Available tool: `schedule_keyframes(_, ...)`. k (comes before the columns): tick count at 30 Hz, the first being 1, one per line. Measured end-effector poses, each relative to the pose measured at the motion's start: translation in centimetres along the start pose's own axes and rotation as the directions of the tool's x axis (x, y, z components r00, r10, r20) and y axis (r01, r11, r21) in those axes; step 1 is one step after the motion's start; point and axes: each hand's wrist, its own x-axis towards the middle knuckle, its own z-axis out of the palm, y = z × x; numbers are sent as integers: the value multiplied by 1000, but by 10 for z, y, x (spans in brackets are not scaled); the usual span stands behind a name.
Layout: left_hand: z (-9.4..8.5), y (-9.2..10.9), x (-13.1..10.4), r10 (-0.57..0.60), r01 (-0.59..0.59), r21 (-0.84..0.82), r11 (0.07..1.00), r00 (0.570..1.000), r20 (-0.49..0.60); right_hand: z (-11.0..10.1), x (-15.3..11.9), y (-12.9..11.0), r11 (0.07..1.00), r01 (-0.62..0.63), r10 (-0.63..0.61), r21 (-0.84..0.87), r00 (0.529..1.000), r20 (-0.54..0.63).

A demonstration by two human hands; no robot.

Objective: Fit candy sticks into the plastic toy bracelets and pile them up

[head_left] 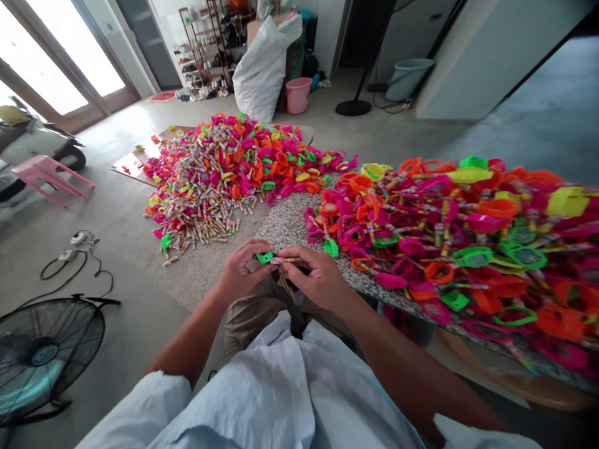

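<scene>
My left hand (244, 269) grips a small green plastic toy watch (264, 257) between thumb and fingertips, over my lap at the table's near edge. Close against it, my right hand (314, 274) pinches a thin, wrapped candy tube (286, 260), whose end meets the green watch. Whether the tube is inside the strap or only touching it, I cannot tell. Ahead to the left lies a heap of loose candy tubes (201, 202) mixed with toy watches (262, 153). To my right spreads a second pile of pink, orange, green and yellow toy watches (440, 249), many with tubes attached.
The speckled stone table (285, 218) carries both piles. A black floor fan (44, 355) and a cable (70, 274) are on the floor at left, near a pink stool (49, 171). Behind the table stand a white sack (262, 68), a pink bucket (298, 95) and a grey-blue bucket (407, 80).
</scene>
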Motion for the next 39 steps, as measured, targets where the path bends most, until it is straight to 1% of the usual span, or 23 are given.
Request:
schedule_keyframes(2, 1, 1, 0, 10, -10, -4, 1000, 1000, -12, 1, -2, 1, 997, -40, 39, 59, 999, 3)
schedule_keyframes(6, 0, 3, 0, 61, -61, 27, 998, 998, -5, 4, -4, 5, 992, -48, 49, 113, 999, -12)
schedule_keyframes(11, -2, 9, 3, 116, -119, 124, 985, 993, 33, 3, -5, 4, 993, -59, 60, 107, 998, -12)
schedule_keyframes(16, -1, 13, 4, 154, -158, 149, 976, 987, 40, 0, -5, 0, 991, -62, 60, 117, 998, 18)
schedule_keyframes(20, -2, 13, 4, 200, -214, 197, 957, 976, 89, 1, -4, 2, 973, -115, 108, 203, 993, 44)
schedule_keyframes(24, -3, 12, 2, 204, -229, 253, 940, 971, 122, 3, -2, 2, 940, -152, 142, 304, 988, 55)
schedule_keyframes(26, -3, 11, 0, 204, -232, 259, 938, 970, 130, 1, -2, 0, 951, -142, 136, 275, 990, 43)
schedule_keyframes(30, 0, 7, -5, 206, -236, 250, 939, 968, 140, -3, -5, -4, 995, -58, 56, 86, 998, 25)
schedule_keyframes(31, 0, 6, -6, 208, -240, 254, 937, 967, 144, -4, -6, -4, 995, -53, 50, 80, 998, 36)
schedule_keyframes(34, 1, 4, -8, 227, -262, 275, 925, 962, 153, -6, -6, -2, 988, -70, 61, 135, 996, 70)
schedule_keyframes(35, 2, 4, -9, 232, -268, 283, 921, 960, 155, -7, -6, -2, 991, -58, 50, 121, 996, 70)
schedule_keyframes(39, 3, 6, -7, 256, -292, 329, 898, 955, 149, -9, -4, -3, 996, 83, -81, -33, 996, 35)
